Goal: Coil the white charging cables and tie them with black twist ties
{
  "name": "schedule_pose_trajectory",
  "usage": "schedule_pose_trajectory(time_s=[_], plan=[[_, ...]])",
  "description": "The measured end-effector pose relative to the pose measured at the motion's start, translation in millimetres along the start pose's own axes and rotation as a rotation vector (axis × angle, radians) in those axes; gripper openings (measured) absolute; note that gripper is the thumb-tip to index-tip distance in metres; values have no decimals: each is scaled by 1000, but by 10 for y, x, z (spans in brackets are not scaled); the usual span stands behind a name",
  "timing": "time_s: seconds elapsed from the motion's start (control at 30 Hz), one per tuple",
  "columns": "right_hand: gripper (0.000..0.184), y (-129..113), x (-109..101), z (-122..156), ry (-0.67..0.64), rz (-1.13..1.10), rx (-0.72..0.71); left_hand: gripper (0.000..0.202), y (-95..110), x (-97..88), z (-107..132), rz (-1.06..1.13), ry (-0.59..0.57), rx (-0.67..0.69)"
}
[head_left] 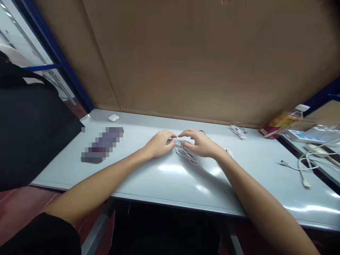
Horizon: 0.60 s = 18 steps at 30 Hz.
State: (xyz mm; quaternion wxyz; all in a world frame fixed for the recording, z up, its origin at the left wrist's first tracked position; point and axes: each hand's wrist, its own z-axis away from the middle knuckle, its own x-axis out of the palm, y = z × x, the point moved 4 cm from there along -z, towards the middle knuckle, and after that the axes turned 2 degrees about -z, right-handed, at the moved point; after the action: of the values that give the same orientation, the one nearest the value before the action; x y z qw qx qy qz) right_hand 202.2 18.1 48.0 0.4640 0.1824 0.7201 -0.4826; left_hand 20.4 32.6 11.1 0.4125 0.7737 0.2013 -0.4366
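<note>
On the light grey tabletop (138, 166), a coiled white cable (187, 156) lies just under and in front of my right hand (200, 143). My right fingers curve loosely, apart from the thumb, and nothing shows between them; whether they touch the coil I cannot tell. Facing it from the left, my left hand (160, 143) rests low over the table with fingers and thumb parted and no object visible in it. The fingertips of both hands nearly meet. Another white cable (228, 152) is partly hidden by my right forearm.
At the left are a white earbud case (113, 118), a pixelated long object (102, 145) and a black bag (34, 120). Toward the right are a bundled white cable (238, 132), a tilted drink bottle (284, 122) and loose USB cables (305, 170). A brown panel (186, 63) stands behind.
</note>
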Motion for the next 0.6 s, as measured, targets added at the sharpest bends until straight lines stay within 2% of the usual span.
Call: schedule_pose_trajectory(time_s=[0.1,0.2,0.27,0.4,0.6], plan=[[28,103,-129,-2,-30,-15,129,29,99,0,18,117,4,59],[23,211,-132,14,-214,37,234,31,183,57,46,187,-76,158],[24,249,-94,29,-319,28,254,29,209,94,53,194,-117,207],[30,234,-28,42,-417,-190,216,20,209,120,39,210,-133,228],[30,270,1,57,-464,-495,277,16,208,99,35,287,-122,214]])
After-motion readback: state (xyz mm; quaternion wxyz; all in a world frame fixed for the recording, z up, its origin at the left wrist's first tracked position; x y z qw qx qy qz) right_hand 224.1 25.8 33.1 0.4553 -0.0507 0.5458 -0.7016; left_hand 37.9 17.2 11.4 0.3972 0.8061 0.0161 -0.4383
